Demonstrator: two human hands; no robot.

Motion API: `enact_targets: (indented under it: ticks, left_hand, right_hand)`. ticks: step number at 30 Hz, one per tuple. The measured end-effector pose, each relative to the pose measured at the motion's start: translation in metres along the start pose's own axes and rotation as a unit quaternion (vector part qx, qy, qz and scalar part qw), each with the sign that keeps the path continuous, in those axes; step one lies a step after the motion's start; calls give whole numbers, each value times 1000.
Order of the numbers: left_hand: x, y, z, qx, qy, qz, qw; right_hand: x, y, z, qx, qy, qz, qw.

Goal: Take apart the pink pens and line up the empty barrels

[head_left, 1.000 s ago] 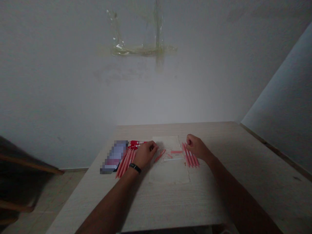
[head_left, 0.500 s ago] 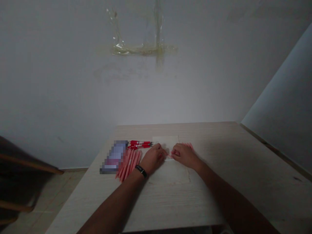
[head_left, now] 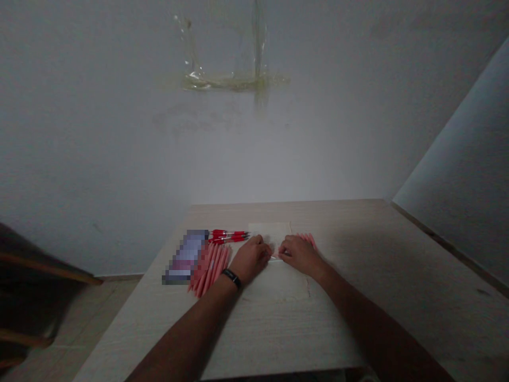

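Observation:
My left hand (head_left: 251,257) and my right hand (head_left: 299,253) meet over a pale sheet (head_left: 274,281) in the middle of the table. Both have fingers curled, pinching small pink and white pen parts (head_left: 275,257) between them; the parts are mostly hidden by the fingers. A row of pink pen barrels (head_left: 210,267) lies just left of my left hand. More pink barrels (head_left: 308,238) show behind my right hand. A few assembled red pens (head_left: 228,236) lie at the back left.
A pixelated flat object (head_left: 186,255) lies at the table's (head_left: 397,286) left edge beside the barrels. A wall with old tape marks stands behind the table. A dark wooden piece of furniture (head_left: 27,286) is at the far left, off the table.
My hands were apart a second ago, the left by the red pens and the right on the right-hand barrels. Both moved inward and met over the loose parts, now barely shifting.

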State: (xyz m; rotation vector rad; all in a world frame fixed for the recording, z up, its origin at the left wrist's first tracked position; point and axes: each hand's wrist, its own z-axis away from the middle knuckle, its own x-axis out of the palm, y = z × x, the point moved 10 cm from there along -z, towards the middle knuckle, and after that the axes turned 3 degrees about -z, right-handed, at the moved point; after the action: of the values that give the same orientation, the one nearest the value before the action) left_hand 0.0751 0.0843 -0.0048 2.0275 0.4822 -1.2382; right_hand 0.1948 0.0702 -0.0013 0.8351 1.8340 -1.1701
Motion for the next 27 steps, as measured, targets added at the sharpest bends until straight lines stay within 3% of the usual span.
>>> enact_targets:
  ticks: [6, 12, 18, 27]
  left_hand:
    - [2, 0, 0, -6, -6, 7, 1000]
    - [-11, -7, -1, -58, 20, 67, 996]
    - [-17, -13, 0, -82, 49, 105, 990]
    - [-18, -11, 0, -83, 50, 140, 985]
  right_hand:
    - [-6, 6, -1, 5, 5, -25, 1000]
    - [-10, 17, 0, 14, 10, -104, 994]
    - [-14, 9, 1, -6, 20, -163, 986]
    - [-12, 8, 0, -8, 7, -136, 991]
